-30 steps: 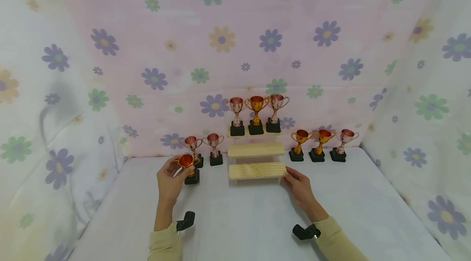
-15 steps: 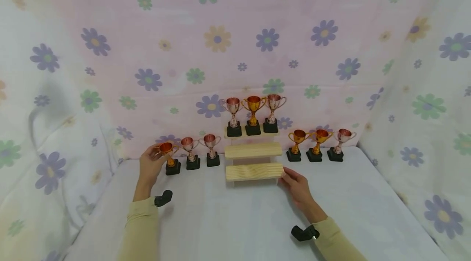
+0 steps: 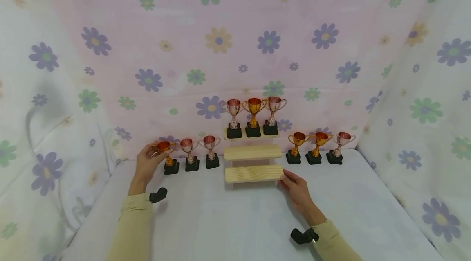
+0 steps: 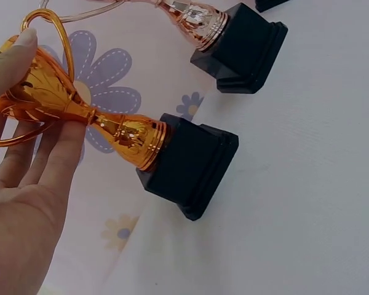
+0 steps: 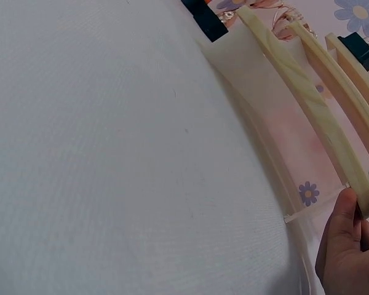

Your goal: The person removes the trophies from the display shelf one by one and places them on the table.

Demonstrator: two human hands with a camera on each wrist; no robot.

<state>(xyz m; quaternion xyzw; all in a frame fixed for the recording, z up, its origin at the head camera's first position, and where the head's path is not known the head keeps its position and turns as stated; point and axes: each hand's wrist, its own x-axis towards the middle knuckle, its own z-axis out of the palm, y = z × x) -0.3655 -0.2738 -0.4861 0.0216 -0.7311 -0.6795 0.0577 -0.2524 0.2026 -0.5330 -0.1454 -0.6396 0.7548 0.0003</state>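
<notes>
Gripping the gold trophy [image 4: 129, 136] left of the tiered stand [image 3: 253, 152], the left hand [image 3: 146, 166] could, by swinging stand-ward, knock the adjacent pink trophy [image 3: 190, 156], while the right hand [image 3: 299, 193], pinching the stand's front step [image 3: 254, 174], could, by tugging, topple the three top-step trophies [image 3: 253, 122].

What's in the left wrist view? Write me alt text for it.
A left hand grips a gold trophy by its cup, the black base at the picture's center. A rose-gold trophy, cut off by the top edge, is beside it, with a flowered backdrop and white tabletop behind.
</notes>
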